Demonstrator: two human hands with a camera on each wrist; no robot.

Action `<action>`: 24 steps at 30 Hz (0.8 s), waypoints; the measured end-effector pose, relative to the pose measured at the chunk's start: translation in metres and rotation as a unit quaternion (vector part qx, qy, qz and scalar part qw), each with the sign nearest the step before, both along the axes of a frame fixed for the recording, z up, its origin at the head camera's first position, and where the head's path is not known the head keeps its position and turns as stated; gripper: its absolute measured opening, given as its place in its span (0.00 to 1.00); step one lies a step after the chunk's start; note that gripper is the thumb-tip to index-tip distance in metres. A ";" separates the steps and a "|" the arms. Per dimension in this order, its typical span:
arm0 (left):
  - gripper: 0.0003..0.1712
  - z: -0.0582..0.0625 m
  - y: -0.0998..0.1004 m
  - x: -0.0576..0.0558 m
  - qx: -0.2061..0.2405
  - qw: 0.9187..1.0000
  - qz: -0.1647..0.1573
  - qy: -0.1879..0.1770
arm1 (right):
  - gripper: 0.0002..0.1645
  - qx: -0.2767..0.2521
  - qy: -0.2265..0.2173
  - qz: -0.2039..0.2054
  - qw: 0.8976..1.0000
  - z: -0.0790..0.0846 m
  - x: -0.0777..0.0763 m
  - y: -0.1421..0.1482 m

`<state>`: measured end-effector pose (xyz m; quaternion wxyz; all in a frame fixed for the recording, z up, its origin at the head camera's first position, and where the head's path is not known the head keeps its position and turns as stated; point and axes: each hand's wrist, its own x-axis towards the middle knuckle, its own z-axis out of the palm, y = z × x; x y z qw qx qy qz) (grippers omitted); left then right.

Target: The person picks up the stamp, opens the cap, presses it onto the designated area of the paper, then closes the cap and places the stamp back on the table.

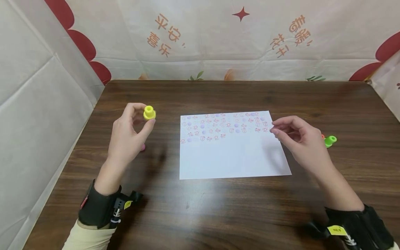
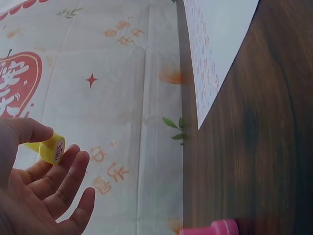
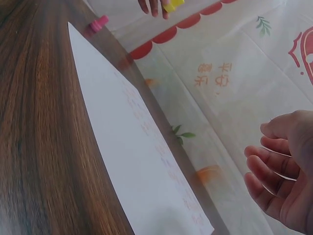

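Between thumb and fingertips, my left hand (image 1: 126, 139) pinches a yellow toy stamp (image 1: 149, 113) above the table's left side. Red marks show on the stamp's face in the left wrist view, where the yellow stamp (image 2: 52, 148) is turned sideways. A white sheet of paper (image 1: 231, 158) lies in the middle, with rows of small red and purple stamp prints across its upper part. Over the paper's right edge hovers my right hand (image 1: 300, 142), fingers loosely bent and holding nothing, as the right wrist view confirms.
A pink stamp (image 2: 222, 228) lies on the table by my left hand, mostly hidden in the head view. Beyond my right hand are a green stamp (image 1: 330, 141) and a partly covered red piece (image 1: 323, 136). A printed cloth (image 1: 200, 38) hangs behind the wooden table (image 1: 193, 215).
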<state>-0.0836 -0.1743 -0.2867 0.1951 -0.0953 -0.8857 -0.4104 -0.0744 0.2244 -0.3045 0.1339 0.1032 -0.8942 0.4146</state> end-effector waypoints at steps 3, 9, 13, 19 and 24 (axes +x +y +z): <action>0.18 -0.001 -0.005 0.001 0.000 1.000 0.008 -0.003 | 0.12 0.005 -0.002 -0.015 1.000 -0.001 0.002 0.005; 0.17 -0.002 -0.017 0.004 -0.016 0.999 0.028 -0.014 | 0.12 0.002 0.003 -0.024 1.000 -0.006 0.003 0.016; 0.18 -0.004 -0.024 0.006 -0.031 0.998 0.042 -0.028 | 0.13 -0.005 0.001 -0.026 1.000 -0.009 0.006 0.022; 0.19 -0.008 -0.033 0.008 -0.053 0.996 0.054 -0.042 | 0.13 -0.002 0.008 -0.030 1.000 -0.010 0.010 0.029; 0.19 -0.012 -0.039 0.008 -0.070 0.995 0.057 -0.052 | 0.13 0.003 0.010 -0.036 0.999 -0.011 0.012 0.032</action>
